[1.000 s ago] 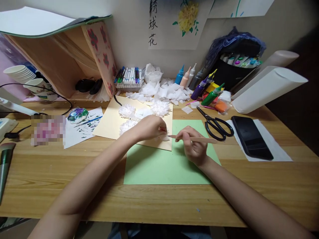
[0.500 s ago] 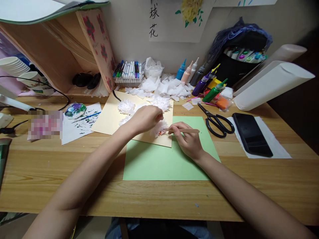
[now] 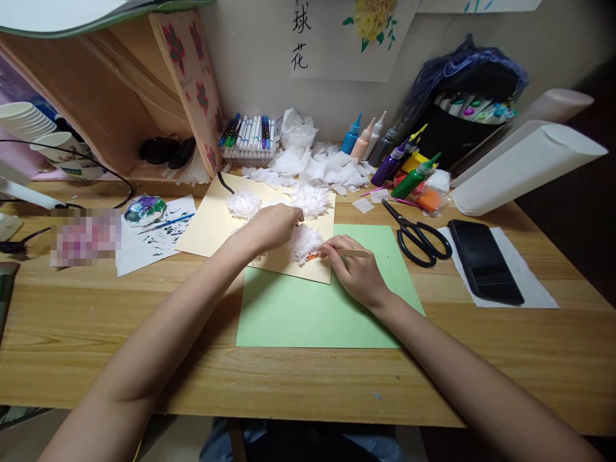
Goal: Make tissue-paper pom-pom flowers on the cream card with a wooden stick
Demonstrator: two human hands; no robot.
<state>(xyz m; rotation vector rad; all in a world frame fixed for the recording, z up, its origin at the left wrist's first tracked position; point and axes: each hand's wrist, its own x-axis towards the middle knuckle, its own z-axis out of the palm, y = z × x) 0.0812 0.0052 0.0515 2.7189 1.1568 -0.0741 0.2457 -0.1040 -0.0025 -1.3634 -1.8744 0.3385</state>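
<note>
My right hand (image 3: 357, 273) grips a thin wooden stick (image 3: 353, 253) and its tip touches the near edge of a white tissue-paper flower (image 3: 304, 241). That flower lies on a cream sheet (image 3: 206, 228), where an orange spot shows under the tip. My left hand (image 3: 272, 226) rests with curled fingers on the cream sheet just left of the flower, touching the white paper. Two more white tissue flowers (image 3: 243, 204) sit further back on the sheet. A green sheet (image 3: 308, 308) lies under my right wrist.
Black scissors (image 3: 416, 235) and a black phone (image 3: 483, 259) lie to the right. Paint bottles (image 3: 382, 168), a marker tray (image 3: 250, 138) and loose tissue scraps (image 3: 317, 170) line the back. A paint palette (image 3: 144, 210) and paper cups (image 3: 29, 125) are at left; rolled white paper (image 3: 524, 163) at right.
My right hand has moved left, bringing the stick tip from the green sheet to the flower. My left hand has shifted left and back, uncovering the flower.
</note>
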